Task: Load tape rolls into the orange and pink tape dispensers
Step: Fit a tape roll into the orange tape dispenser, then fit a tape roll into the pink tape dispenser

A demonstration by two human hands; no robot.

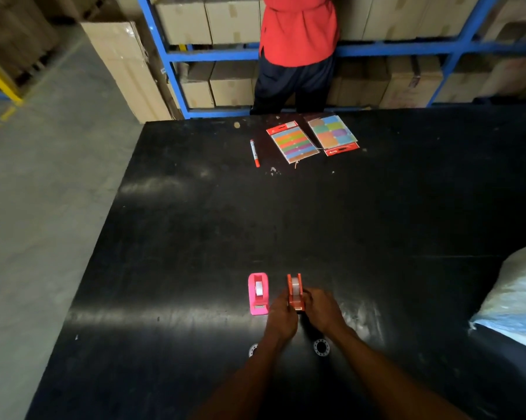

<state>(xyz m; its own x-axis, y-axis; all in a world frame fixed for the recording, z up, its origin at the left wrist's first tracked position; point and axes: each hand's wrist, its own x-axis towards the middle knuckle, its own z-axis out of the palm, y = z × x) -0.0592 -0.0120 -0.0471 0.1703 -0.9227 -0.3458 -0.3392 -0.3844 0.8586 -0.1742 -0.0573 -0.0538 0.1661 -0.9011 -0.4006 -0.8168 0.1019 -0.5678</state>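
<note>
The orange tape dispenser [295, 291] stands on the black table [195, 237] with a clear tape roll seated in it. My left hand [281, 321] grips its near left side and my right hand [321, 310] grips its near right side. Just to its left stands the pink tape dispenser [258, 294], also with a tape roll in it, and no hand touches it. Two clear ring-shaped pieces lie on the table near my wrists: one [321, 347] between my forearms, the other [253, 350] partly hidden by my left arm.
At the table's far side lie a red marker [254, 153] and two packs of coloured sticky labels [292, 141] [334, 135]. A person in a red shirt [298, 28] stands beyond, at blue shelving with cardboard boxes. A white-blue plastic sack [516, 298] overhangs the right edge.
</note>
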